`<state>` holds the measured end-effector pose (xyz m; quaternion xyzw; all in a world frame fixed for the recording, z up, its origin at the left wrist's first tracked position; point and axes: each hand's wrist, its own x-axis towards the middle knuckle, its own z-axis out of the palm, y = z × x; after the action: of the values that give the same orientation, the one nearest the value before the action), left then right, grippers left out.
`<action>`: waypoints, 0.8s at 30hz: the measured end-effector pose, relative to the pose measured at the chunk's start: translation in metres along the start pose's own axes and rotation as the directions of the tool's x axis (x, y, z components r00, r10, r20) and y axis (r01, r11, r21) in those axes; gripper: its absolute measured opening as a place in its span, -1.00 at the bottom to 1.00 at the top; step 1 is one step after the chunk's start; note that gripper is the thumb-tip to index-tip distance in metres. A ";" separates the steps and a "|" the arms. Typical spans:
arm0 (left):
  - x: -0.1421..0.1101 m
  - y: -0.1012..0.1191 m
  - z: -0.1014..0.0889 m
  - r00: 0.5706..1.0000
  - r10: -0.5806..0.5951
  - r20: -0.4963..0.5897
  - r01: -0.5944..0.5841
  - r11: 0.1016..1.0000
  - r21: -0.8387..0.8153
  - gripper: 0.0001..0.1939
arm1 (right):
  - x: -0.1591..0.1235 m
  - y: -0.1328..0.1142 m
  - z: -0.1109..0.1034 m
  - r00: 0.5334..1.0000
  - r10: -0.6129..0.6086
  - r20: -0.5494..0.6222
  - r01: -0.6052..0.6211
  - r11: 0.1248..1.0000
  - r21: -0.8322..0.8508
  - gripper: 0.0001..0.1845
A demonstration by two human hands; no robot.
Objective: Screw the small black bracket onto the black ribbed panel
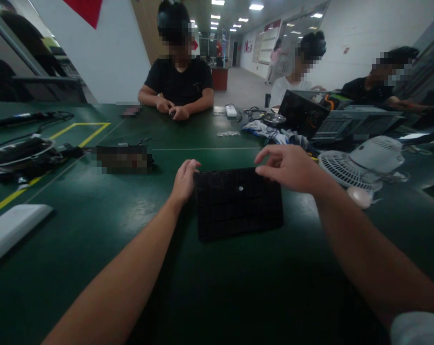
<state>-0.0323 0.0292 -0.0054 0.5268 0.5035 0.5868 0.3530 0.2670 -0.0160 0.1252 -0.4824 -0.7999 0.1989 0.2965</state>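
Observation:
A flat black rectangular case (238, 211) with faint grid-like seams and a small shiny silver spot lies before me on the green table. My left hand (184, 181) holds its far left corner, the fingers pressed against the left edge and partly hidden behind it. Over the far right edge hovers my right hand (289, 167), palm down. Its thumb and forefinger are bent and apart, with nothing between them. The thumb tip is close to the case's top edge; I cannot tell whether it touches.
A white fan (360, 163) lies at the right, near a computer case (360, 122). To the left are a blurred dark box (123, 158), a white slab-like object (17, 232) and black cables (30, 117). A person in black (181, 81) sits opposite; two others sit at the right.

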 end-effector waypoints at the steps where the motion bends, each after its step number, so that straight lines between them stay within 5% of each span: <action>1: 0.000 0.000 0.000 1.000 -0.002 0.002 0.002 1.000 0.001 -0.58 | 0.004 0.009 -0.010 0.995 0.017 -0.097 -0.020 0.999 -0.034 -0.85; 5: 0.001 0.004 -0.002 1.000 -0.026 -0.004 0.026 1.000 0.001 -0.59 | 0.019 0.076 -0.033 0.844 0.164 -0.511 -0.316 0.922 -0.225 -0.71; 7: 0.001 0.007 -0.003 0.998 -0.063 0.003 0.063 0.998 0.004 -0.60 | 0.019 0.117 -0.028 0.811 0.258 -0.525 -0.469 0.823 -0.320 -0.55; 12: -0.001 0.019 -0.002 0.993 -0.117 -0.012 0.117 0.993 0.013 -0.64 | 0.010 0.190 0.008 0.818 0.326 -0.474 -0.522 0.767 -0.373 -0.25; 18: -0.003 0.030 -0.001 0.987 -0.152 -0.045 0.155 0.986 0.054 -0.69 | -0.002 0.195 0.014 0.806 0.298 -0.511 -0.527 0.754 -0.392 -0.43; 24: -0.004 0.032 0.000 0.982 -0.181 -0.057 0.183 0.982 0.047 -0.72 | -0.006 0.195 0.019 0.805 0.327 -0.495 -0.540 0.750 -0.383 -0.33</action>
<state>-0.0282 0.0178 0.0249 0.4721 0.5738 0.5521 0.3781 0.3841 0.0671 -0.0089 -0.7483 -0.6080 -0.0559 0.2593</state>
